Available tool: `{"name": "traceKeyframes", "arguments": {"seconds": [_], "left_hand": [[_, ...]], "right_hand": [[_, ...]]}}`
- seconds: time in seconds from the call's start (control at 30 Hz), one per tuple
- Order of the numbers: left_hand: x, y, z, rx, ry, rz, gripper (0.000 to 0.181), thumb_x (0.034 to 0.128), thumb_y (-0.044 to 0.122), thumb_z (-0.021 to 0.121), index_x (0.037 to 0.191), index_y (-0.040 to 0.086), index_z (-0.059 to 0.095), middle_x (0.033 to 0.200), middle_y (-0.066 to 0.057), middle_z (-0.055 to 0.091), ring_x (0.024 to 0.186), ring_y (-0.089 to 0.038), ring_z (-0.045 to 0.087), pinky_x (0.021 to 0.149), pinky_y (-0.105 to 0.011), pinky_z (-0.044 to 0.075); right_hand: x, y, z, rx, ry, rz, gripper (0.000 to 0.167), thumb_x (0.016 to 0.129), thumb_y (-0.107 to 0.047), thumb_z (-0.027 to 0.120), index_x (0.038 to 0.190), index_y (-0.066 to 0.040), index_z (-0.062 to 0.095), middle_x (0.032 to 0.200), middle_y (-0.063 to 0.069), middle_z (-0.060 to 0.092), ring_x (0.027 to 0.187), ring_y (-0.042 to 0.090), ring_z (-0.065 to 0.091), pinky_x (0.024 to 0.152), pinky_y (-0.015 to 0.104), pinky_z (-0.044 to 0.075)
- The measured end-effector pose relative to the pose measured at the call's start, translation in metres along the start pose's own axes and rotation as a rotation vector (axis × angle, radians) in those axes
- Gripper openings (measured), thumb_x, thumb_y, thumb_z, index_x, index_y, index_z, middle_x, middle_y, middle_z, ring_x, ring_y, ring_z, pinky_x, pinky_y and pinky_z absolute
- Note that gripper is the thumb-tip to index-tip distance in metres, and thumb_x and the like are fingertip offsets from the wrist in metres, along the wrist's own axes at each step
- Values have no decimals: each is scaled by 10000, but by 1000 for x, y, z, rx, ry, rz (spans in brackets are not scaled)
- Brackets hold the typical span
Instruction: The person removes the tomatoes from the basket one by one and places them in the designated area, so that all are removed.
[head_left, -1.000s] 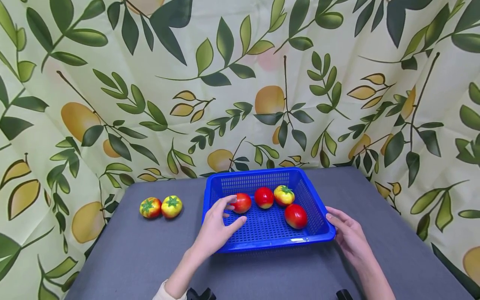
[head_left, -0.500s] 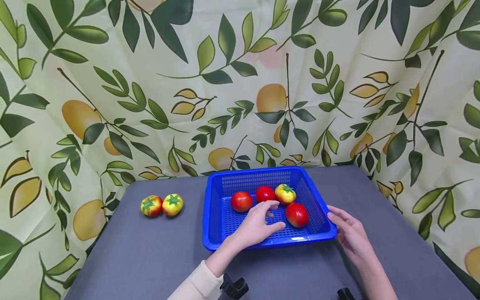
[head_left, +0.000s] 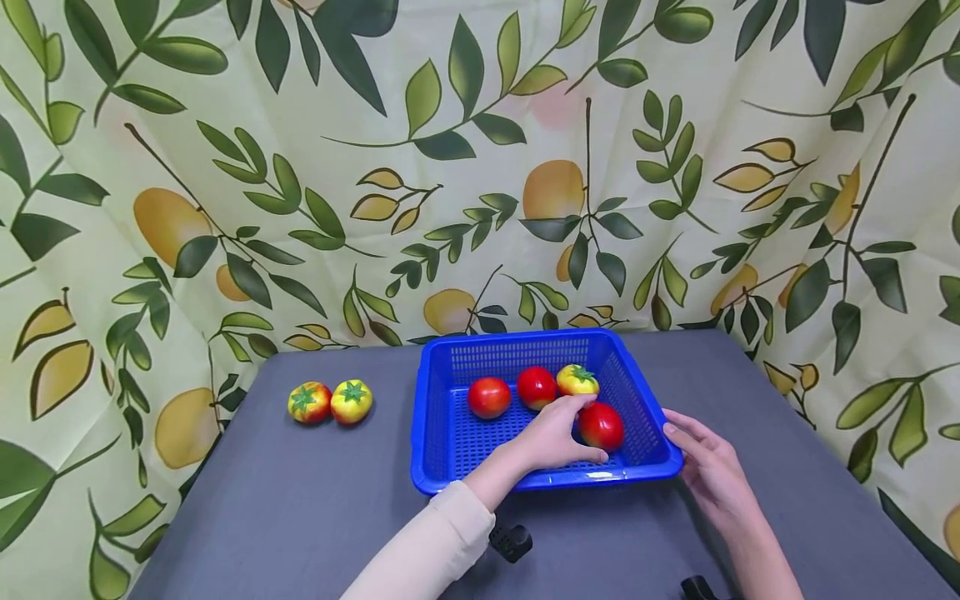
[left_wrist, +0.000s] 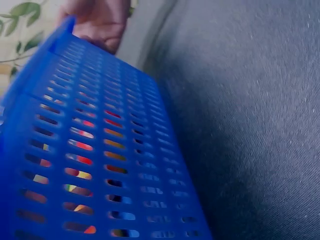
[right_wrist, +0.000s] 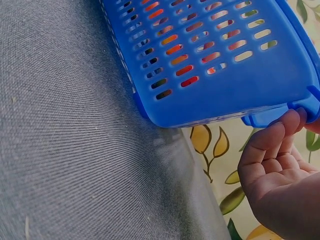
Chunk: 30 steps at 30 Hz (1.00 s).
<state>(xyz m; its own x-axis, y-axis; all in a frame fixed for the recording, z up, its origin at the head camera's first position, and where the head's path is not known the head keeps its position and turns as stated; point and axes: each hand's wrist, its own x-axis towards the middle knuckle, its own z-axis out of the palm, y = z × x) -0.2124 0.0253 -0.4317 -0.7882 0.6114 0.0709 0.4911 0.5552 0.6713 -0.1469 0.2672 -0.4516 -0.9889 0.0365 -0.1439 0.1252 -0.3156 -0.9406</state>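
A blue perforated basket [head_left: 480,479] stands on the table in the head view. Inside are a front red tomato [head_left: 604,428], a left red tomato [head_left: 489,397], a middle red tomato [head_left: 536,388] and a yellow tomato [head_left: 576,380] with a green leafy top. My left hand [head_left: 553,437] reaches over the near rim, thumb and fingers spread about the front red tomato; whether they touch it is unclear. At the basket's right corner, my right hand [head_left: 711,471] pinches the rim, fingers curled at the edge in the right wrist view. The left wrist view shows mostly the basket's side wall [left_wrist: 90,115].
Left of the basket, a red-and-yellow tomato [head_left: 309,403] and another yellow tomato [head_left: 352,402] lie side by side on the grey tabletop [head_left: 300,500]. A leaf-and-fruit patterned cloth [head_left: 480,208] hangs behind and at both sides.
My left hand has moved right across the basket, from beside the left red tomato to the front red one. My right hand stays at the basket's right corner.
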Motion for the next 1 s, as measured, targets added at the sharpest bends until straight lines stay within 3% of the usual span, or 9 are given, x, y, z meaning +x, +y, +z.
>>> {"name": "traceKeyframes", "arguments": {"seconds": [0.13, 0.37, 0.6, 0.73, 1.0], "left_hand": [[4, -1, 1, 42, -15, -12, 828, 817, 358, 802, 1499, 107, 406, 1436, -8, 489, 1328, -158, 427, 1065, -341, 364], [7, -3, 2, 64, 9, 3, 727, 803, 352, 815, 1427, 113, 527, 1223, 1, 547, 1140, -84, 504, 970, -243, 425], [7, -3, 5, 76, -24, 15, 699, 822, 321, 803, 1438, 149, 520, 1422, 8, 484, 1313, -135, 423, 1032, -313, 394], [6, -4, 5, 55, -48, -5, 723, 824, 315, 803, 1460, 173, 490, 1432, 43, 496, 1333, -155, 415, 1034, -362, 401], [6, -5, 4, -20, -56, -45, 733, 790, 216, 841, 1439, 148, 507, 1374, 34, 543, 1071, -94, 612, 894, -234, 483]], "right_hand": [[0, -1, 1, 8, -13, 5, 174, 996, -174, 606, 1138, -226, 692, 1076, -5, 715, 928, 159, 694, 783, 292, 553], [2, -3, 0, 51, -41, -8, 193, 1007, -139, 580, 1134, -210, 707, 1074, 8, 715, 913, 154, 693, 778, 283, 553], [1, -2, -2, 78, -43, 13, 200, 1008, -135, 575, 1122, -213, 719, 1076, 6, 715, 916, 155, 694, 780, 291, 553], [1, -2, -2, 79, -39, 12, 194, 1005, -141, 582, 1122, -216, 717, 1074, 4, 716, 912, 155, 696, 775, 293, 554], [2, -3, -2, 80, -19, 28, 184, 997, -147, 600, 1109, -227, 721, 1062, 0, 719, 910, 160, 698, 784, 299, 552]]}}
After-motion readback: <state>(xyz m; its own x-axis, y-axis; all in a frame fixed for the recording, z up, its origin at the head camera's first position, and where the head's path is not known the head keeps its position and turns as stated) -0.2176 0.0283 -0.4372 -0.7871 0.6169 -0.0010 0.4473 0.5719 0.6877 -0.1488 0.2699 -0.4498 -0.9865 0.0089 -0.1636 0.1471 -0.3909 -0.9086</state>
